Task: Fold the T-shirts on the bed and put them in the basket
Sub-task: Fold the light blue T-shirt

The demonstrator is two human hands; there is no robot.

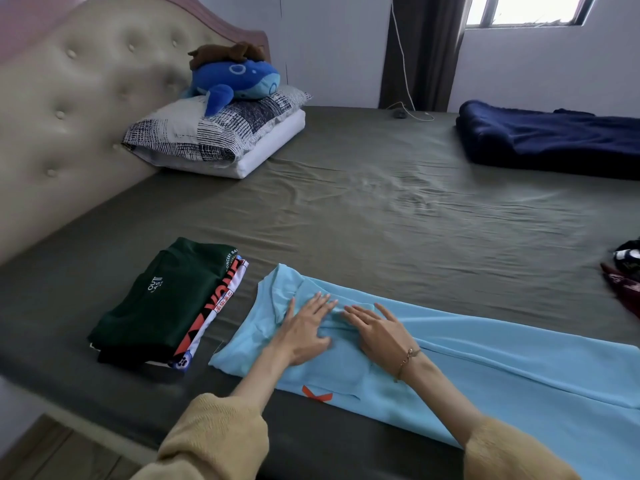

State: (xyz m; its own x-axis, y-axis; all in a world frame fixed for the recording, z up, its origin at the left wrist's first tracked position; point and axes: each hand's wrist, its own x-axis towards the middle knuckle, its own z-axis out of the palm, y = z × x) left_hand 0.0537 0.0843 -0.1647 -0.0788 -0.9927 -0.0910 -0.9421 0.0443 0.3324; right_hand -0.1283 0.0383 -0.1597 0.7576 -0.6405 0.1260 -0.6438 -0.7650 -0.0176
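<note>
A light blue T-shirt (502,372) lies along the bed's near edge, folded lengthwise into a long strip with its collar end to the left. My left hand (304,332) and my right hand (379,332) press flat on it near the collar, fingers straight and spread, almost touching each other. To the left sits a stack of folded T-shirts (162,306), dark green on top with a white, red and blue printed one beneath. No basket is in view.
The bed has an olive-grey sheet (398,216). A padded headboard (69,109) stands at left, with a pillow (214,133) and blue plush whale (235,79). A navy blanket (554,140) lies far right. Dark unfolded clothes (625,275) sit at the right edge.
</note>
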